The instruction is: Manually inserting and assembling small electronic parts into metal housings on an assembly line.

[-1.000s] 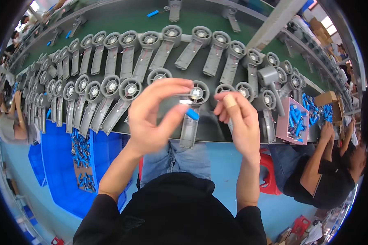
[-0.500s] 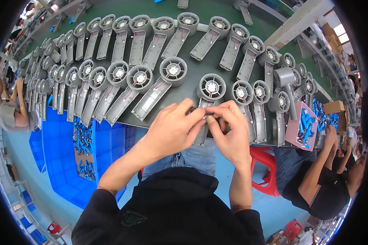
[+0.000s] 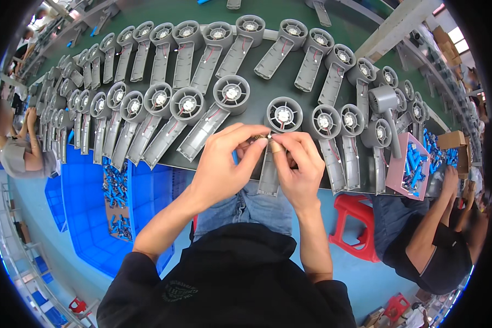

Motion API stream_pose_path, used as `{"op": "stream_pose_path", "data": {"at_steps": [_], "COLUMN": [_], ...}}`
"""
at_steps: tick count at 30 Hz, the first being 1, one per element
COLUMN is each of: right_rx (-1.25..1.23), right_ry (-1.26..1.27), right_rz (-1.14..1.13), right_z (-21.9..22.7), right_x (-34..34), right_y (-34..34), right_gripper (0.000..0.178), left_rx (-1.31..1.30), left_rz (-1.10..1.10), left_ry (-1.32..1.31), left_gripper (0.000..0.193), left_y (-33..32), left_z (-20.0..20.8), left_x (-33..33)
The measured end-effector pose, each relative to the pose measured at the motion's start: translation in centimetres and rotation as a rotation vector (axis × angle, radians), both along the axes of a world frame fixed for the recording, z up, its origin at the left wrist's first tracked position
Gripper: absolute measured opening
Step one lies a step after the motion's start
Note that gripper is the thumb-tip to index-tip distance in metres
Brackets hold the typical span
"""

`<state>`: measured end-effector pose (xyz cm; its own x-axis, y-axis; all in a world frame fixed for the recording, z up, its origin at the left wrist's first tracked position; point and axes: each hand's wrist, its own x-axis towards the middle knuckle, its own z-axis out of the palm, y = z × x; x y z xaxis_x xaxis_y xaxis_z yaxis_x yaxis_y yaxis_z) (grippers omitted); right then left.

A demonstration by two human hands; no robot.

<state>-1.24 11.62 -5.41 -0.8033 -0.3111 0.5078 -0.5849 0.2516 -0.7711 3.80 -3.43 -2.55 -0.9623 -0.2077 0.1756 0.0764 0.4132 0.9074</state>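
Observation:
Above the open handle of a grey handheld fan housing (image 3: 283, 116), my two hands meet fingertip to fingertip. My left hand (image 3: 221, 164) is closed in a pinch on a small dark part with a bit of blue (image 3: 235, 157) showing under its fingers; most of it is hidden. My right hand (image 3: 299, 172), thumb and forefinger together, pinches a tiny white connector (image 3: 269, 136) against that part. The housing lies face up, its ringed fan head beyond my fingers and its hollow handle (image 3: 268, 177) running toward me below them.
Rows of similar grey fan housings (image 3: 231, 94) cover the dark green bench. A pink box (image 3: 403, 169) of blue parts stands at the right, near a seated co-worker (image 3: 432, 240). Blue bins (image 3: 93, 218) are at lower left, a red stool (image 3: 355, 227) at lower right.
My fingertips have shifted slightly up and drawn closer together. My left hand has turned, so a bit of blue now shows beneath its fingers. The housing stays put.

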Motion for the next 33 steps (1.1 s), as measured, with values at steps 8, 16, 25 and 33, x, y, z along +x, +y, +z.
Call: {"op": "stream_pose_path", "data": {"at_steps": [8,16,25,33], "right_rx": [-0.03,-0.044,0.107,0.027], "right_ry": [-0.072,-0.093,0.025,0.021], "right_rz": [-0.013,0.006,0.086,0.073], "right_z": [-0.1,-0.2,0.7,0.0], "right_x": [0.1,-0.2,-1.7,-1.4], "right_y": [-0.2,0.1,0.4,0.2], "right_gripper": [0.014,0.013,0.013,0.014], "left_rx": [0.345,0.088,-0.294,-0.103], "left_rz": [0.047,-0.186,-0.225,-0.227], "left_ry": [-0.027,0.122,0.387,0.305], "left_gripper": [0.033,0.04,0.043,0.038], "left_y": [0.0,-1.3,-2.1,-2.0], "left_z": [-2.4,-1.9,-3.0,-3.2], "left_x": [1.4,0.9,-0.1,0.1]}}
